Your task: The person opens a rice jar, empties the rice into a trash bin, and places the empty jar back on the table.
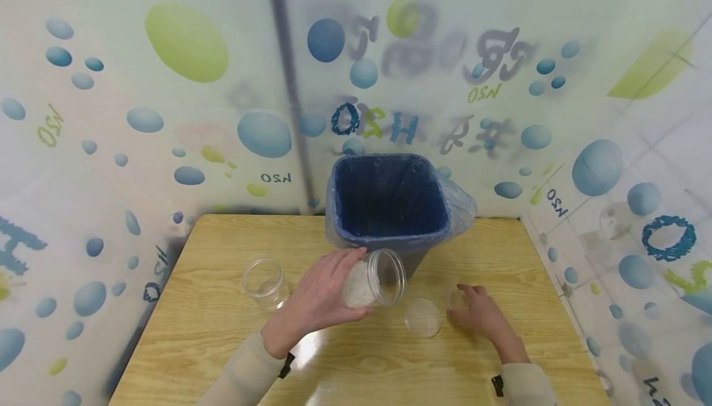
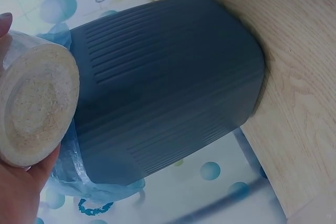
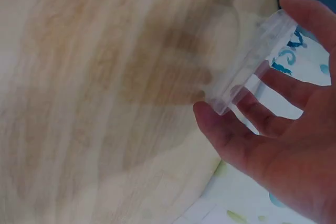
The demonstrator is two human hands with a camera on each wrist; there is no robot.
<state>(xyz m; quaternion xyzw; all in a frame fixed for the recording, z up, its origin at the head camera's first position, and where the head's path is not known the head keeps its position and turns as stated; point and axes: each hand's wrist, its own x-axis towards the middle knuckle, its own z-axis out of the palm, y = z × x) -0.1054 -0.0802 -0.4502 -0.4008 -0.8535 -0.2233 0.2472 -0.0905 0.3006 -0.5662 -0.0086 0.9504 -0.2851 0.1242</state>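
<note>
My left hand grips a clear screw-top jar holding white grains, tipped on its side with its uncapped mouth facing right. The left wrist view shows the jar's round base, pale with the contents behind it. Low over the table at the right, my right hand holds a clear round lid by its edges between thumb and fingers. Another clear disc, apparently a lid, lies flat on the table between my hands. To the left stands an open clear jar with no visible contents.
A dark bin lined with a blue bag stands at the table's back edge, just beyond the tilted jar. The wooden table backs onto a wall covering printed with bubbles and letters.
</note>
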